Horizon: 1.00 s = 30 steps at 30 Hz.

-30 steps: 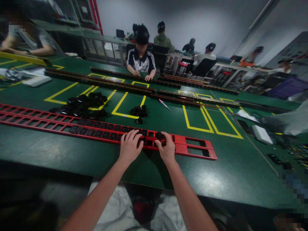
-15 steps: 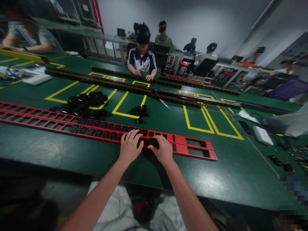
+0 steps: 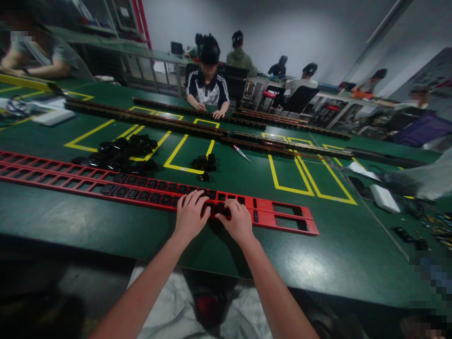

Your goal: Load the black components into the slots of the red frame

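Note:
Two long red slotted frames (image 3: 265, 207) lie side by side along the near part of the bench. Black socket modules (image 3: 132, 194) fill a run of openings in both frames, left of my hands. My left hand (image 3: 191, 214) rests over the frames with its fingers spread on the modules. Between the thumb and fingers of my right hand (image 3: 239, 219) is a black socket module (image 3: 221, 208), at an opening in the nearer frame. The fingers partly hide it, so I cannot tell how deep it sits.
Loose black modules lie in a large pile (image 3: 120, 149) and a small cluster (image 3: 205, 163) beyond the frames. A screwdriver-like tool (image 3: 242, 153) lies farther back near dark long rails (image 3: 148, 117). Across the bench sits a co-worker (image 3: 208, 89). A white box (image 3: 384, 197) is at right.
My right hand has shifted very slightly left with the module. My left hand stays in nearly the same place.

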### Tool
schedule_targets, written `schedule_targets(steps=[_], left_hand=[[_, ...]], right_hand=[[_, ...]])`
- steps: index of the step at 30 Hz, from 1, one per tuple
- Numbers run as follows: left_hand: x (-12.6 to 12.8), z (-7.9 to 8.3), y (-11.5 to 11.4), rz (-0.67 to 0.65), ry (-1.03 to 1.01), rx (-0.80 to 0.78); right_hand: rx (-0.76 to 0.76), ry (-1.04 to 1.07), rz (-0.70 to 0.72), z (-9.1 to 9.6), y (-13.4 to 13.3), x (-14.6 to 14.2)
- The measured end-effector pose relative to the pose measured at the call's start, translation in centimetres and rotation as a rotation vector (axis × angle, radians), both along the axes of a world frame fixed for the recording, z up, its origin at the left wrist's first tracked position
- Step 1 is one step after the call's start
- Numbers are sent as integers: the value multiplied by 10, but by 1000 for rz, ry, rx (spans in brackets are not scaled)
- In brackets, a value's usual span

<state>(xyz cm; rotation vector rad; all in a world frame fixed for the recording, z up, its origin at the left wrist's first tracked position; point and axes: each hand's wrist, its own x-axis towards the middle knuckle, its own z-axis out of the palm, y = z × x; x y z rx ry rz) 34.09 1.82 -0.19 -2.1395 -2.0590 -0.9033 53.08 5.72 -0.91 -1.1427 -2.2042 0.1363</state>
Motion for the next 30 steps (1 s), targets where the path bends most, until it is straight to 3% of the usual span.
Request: schedule_targets(steps=[30], left_hand=[[-1, 1, -1, -7, -5, 3]], right_hand=[[19, -2, 58, 5, -4, 2]])
